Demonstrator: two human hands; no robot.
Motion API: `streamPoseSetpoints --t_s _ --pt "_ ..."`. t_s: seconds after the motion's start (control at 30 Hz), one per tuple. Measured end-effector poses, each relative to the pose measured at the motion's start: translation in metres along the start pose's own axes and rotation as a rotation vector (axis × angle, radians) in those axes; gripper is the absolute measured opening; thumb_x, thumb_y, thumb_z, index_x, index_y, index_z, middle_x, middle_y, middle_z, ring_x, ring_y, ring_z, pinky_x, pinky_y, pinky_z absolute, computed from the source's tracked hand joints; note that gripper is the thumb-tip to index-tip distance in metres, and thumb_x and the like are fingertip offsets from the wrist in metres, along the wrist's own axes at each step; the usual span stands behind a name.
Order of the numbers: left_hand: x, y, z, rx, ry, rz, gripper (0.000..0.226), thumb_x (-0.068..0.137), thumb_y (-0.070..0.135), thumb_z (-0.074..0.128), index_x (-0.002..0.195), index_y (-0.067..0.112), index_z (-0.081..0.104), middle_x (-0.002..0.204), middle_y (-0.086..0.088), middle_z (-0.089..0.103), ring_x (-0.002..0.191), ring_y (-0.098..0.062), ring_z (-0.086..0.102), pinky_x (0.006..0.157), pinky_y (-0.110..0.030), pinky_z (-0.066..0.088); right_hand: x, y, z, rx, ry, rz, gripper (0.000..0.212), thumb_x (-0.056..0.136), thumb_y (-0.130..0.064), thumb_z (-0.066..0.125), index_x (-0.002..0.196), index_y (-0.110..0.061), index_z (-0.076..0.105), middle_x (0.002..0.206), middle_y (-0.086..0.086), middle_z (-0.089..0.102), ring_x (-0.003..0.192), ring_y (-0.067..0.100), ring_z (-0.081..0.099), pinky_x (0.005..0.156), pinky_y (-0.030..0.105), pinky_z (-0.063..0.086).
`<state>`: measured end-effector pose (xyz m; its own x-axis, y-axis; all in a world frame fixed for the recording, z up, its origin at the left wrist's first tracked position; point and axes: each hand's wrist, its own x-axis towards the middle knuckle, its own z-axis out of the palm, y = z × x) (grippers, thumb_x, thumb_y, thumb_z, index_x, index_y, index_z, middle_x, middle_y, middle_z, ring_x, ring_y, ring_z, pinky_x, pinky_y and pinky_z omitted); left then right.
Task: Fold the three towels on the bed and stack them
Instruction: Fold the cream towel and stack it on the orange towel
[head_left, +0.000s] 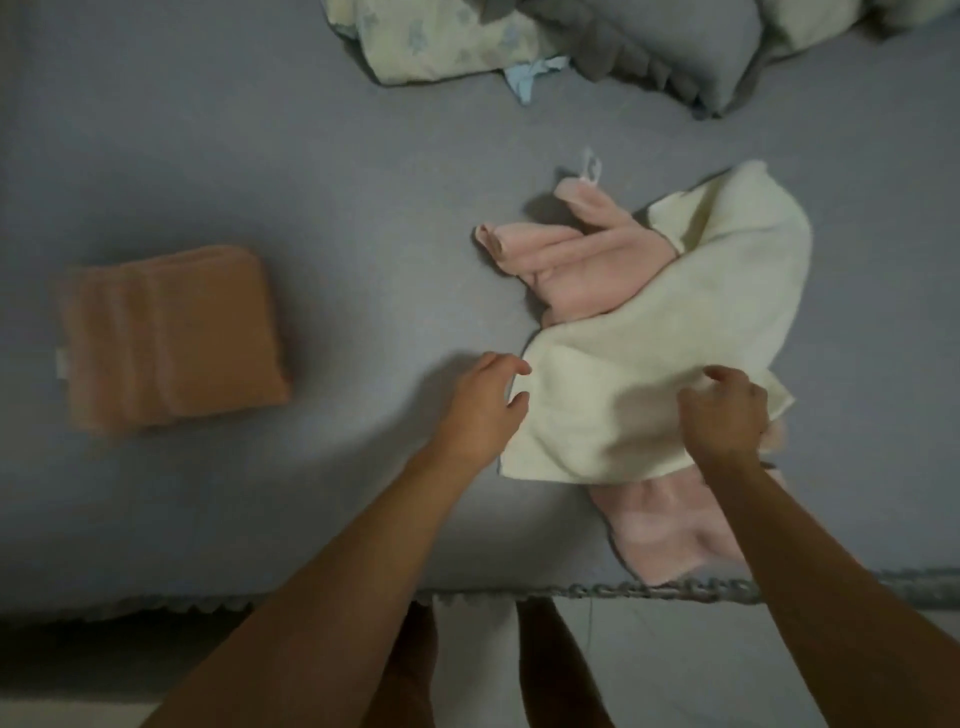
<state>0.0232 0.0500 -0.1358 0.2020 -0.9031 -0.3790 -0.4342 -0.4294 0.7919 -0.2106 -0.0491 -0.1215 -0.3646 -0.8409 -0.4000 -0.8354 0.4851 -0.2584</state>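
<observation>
Grey bedding (311, 182) covers the bed, and the orange towel (171, 338) lies on it already folded into a neat block, well to the left of the cream towel (649, 353). That one is only being taken up: the left hand (483, 405) pinches its near left edge, the right hand (724, 410) grips a bunch of it. Under the cream towel the pink towel (566, 265) lies crumpled. One folded, two left, I'd say, and nothing stacked.

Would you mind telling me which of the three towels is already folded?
The orange towel, lying alone on the left as a neat rectangle. The cream towel and pink towel are still a crumpled heap.
</observation>
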Motion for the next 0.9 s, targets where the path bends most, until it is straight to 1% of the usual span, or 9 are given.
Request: streamPoseSetpoints --t_s 0.13,0.23,0.37,0.47,0.6,0.7,0.77,0.87,0.9 --pt "0.053 0.05 0.063 0.183 -0.038 0.266 0.038 0.085 0.004 0.064 0.122 0.005 0.064 0.129 -0.01 0.062 0.122 -0.028 0.056 0.107 -0.04 0.04 0.036 0.056 -0.024 0.136 -0.043 0.176 0.059 0.086 -0.029 0.062 0.139 -0.011 0.044 0.139 0.018 0.048 0.123 0.038 0.05 0.098 0.043 0.046" --pt "0.081 0.068 0.099 0.311 0.014 0.225 0.066 0.084 0.022 0.07 0.144 0.013 0.042 0.145 -0.01 0.045 0.135 -0.027 0.042 0.112 -0.039 0.034 0.048 0.074 -0.031 0.384 -0.121 0.205 0.044 0.08 -0.033 0.063 0.117 -0.013 0.049 0.104 0.009 0.063 0.095 0.031 0.062 0.066 0.031 0.051" --pt "0.085 0.079 0.128 0.223 0.17 0.086 0.09 0.08 0.033 0.076 0.151 0.024 0.022 0.146 -0.013 0.036 0.13 -0.028 0.043 0.1 -0.038 0.044 0.059 0.065 -0.029 0.809 -0.277 0.326 0.064 0.061 -0.043 0.073 0.113 -0.009 0.06 0.099 0.009 0.071 0.095 0.03 0.069 0.085 0.047 0.057" --pt "0.083 0.079 0.124 0.311 0.013 0.03 0.054 0.087 0.03 0.067 0.137 0.021 0.049 0.119 -0.012 0.061 0.112 -0.029 0.057 0.093 -0.04 0.046 0.066 0.059 -0.03 1.001 -0.5 0.425 0.035 0.075 -0.033 0.073 0.103 -0.012 0.071 0.096 0.007 0.077 0.091 0.025 0.073 0.086 0.044 0.058" --pt "0.059 0.086 0.107 0.49 -0.054 -0.005 0.026 0.087 0.028 0.064 0.109 0.014 0.067 0.108 -0.01 0.059 0.103 -0.027 0.057 0.087 -0.035 0.044 0.062 0.058 -0.042 0.935 -0.57 0.291 0.025 0.08 -0.012 0.061 0.102 -0.013 0.073 0.1 0.011 0.075 0.098 0.03 0.07 0.094 0.047 0.053" --pt "0.019 0.1 0.076 0.276 0.029 0.091 0.028 0.068 0.031 0.067 0.083 0.008 0.068 0.103 -0.002 0.061 0.1 -0.027 0.054 0.086 -0.034 0.044 0.057 0.068 -0.058 1.094 -0.609 0.287 0.033 0.084 -0.013 0.051 0.111 -0.012 0.07 0.121 0.019 0.066 0.117 0.04 0.059 0.105 0.056 0.041" --pt "-0.014 0.1 0.052 0.05 -0.071 0.135 0.037 0.062 0.033 0.061 0.074 -0.002 0.061 0.098 -0.003 0.064 0.092 -0.028 0.056 0.079 -0.04 0.046 0.049 0.075 -0.063 1.18 -0.699 0.354 0.037 0.091 -0.022 0.048 0.118 -0.006 0.067 0.123 0.02 0.066 0.116 0.039 0.06 0.101 0.053 0.047" --pt "-0.062 0.092 0.042 -0.212 -0.251 -0.068 0.022 0.069 0.034 0.061 0.072 0.013 0.062 0.098 -0.019 0.07 0.078 -0.024 0.061 0.07 -0.047 0.048 0.027 0.075 -0.063 1.114 -0.868 0.327 0.037 0.098 -0.034 0.048 0.115 -0.009 0.07 0.11 0.011 0.073 0.101 0.026 0.069 0.079 0.036 0.058" --pt "-0.072 0.09 0.047 -0.294 -0.279 -0.162 0.017 0.074 0.035 0.06 0.071 0.019 0.064 0.104 -0.012 0.073 0.079 -0.019 0.064 0.066 -0.034 0.045 0.02 0.073 -0.062 1.078 -0.9 0.307 0.038 0.098 -0.035 0.049 0.119 -0.009 0.067 0.113 0.011 0.073 0.104 0.026 0.069 0.084 0.039 0.056"
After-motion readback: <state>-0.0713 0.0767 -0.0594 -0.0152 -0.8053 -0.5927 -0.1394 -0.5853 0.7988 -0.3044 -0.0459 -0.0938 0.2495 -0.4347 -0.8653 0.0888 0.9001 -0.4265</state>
